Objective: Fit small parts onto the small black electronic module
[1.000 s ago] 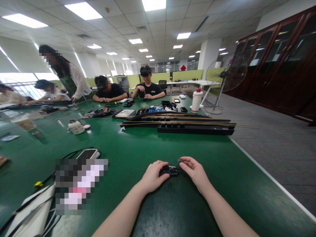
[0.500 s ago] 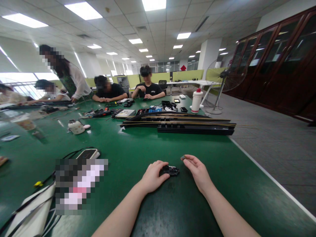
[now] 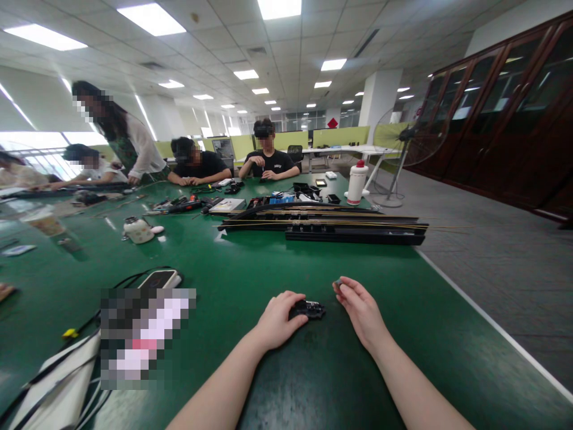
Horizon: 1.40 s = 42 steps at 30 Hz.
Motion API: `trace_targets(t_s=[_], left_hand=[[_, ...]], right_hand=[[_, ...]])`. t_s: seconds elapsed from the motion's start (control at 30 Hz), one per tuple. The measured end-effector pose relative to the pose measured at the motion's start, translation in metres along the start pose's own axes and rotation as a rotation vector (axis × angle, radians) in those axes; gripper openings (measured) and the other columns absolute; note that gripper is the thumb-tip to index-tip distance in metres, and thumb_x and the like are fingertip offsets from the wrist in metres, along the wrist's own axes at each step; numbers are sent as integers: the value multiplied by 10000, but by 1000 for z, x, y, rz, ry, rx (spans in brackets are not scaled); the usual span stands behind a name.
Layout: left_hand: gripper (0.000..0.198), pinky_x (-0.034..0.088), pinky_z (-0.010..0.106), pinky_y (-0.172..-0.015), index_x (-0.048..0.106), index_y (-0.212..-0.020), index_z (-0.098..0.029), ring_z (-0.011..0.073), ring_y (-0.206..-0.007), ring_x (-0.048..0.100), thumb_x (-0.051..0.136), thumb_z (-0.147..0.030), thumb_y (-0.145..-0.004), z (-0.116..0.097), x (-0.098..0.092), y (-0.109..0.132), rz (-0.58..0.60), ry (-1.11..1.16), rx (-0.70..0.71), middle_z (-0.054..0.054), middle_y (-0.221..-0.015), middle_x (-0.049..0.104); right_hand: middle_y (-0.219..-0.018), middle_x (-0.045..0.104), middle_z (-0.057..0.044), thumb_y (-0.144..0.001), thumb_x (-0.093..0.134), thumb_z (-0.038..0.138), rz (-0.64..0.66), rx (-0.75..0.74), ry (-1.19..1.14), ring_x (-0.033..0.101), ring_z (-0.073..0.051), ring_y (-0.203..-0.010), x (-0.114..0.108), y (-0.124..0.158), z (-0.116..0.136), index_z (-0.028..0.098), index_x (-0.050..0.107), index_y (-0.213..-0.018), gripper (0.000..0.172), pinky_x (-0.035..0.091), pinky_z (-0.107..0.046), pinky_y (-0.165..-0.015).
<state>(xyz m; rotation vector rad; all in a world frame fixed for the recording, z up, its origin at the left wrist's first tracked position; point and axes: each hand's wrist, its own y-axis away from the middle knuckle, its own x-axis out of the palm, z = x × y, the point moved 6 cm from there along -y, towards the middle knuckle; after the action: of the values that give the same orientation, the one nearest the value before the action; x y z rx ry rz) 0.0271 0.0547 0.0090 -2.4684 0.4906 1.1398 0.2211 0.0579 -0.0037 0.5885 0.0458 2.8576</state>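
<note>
On the green table lies a small black mechanical part with shiny metal bits along its top. My left hand grips its left end between thumb and fingers, which hide that end. To the right and slightly above, my right hand pinches a small greyish piece between thumb and fingertips. That piece is too small to name, and a gap separates it from the black part.
Beyond my hands lie long black rails with thin brass-coloured rods. A white bottle with a red cap stands behind them. At left are a phone, cables and a small white jar. Several people sit or stand around the far side.
My right hand has shifted slightly right and up with the small greyish piece, away from the black part. My left hand and the black part stay in place.
</note>
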Motion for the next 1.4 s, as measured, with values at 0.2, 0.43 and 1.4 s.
trace_targets(t_s=[0.2, 0.43, 1.4], left_hand=[[412, 406, 356, -918, 543, -1191, -226, 232, -1054, 526, 623, -279, -790, -2, 0, 0, 3, -7, -3, 53, -1129, 593], [407, 404, 359, -919, 542, -1190, -219, 231, -1056, 527, 613, -278, -794, -3, 0, 0, 10, -12, -7, 59, -1138, 591], [411, 412, 357, -909, 542, -1190, -220, 227, -1040, 535, 615, -280, -791, -3, -1, -1, 5, -16, -11, 56, -1126, 596]], right_hand=[[-896, 698, -26, -616, 739, 363, -5, 23, -48, 637, -227, -943, -3, -2, -1, 233, 648, -883, 311, 491, -348, -814], [-853, 711, -10, -591, 765, 338, -29, 51, -117, 652, -188, -880, -5, -2, -1, 223, 661, -865, 314, 504, -287, -761], [-830, 719, -4, -583, 781, 288, -21, 102, -206, 651, -154, -826, -8, -5, -4, 230, 684, -853, 293, 523, -243, -721]])
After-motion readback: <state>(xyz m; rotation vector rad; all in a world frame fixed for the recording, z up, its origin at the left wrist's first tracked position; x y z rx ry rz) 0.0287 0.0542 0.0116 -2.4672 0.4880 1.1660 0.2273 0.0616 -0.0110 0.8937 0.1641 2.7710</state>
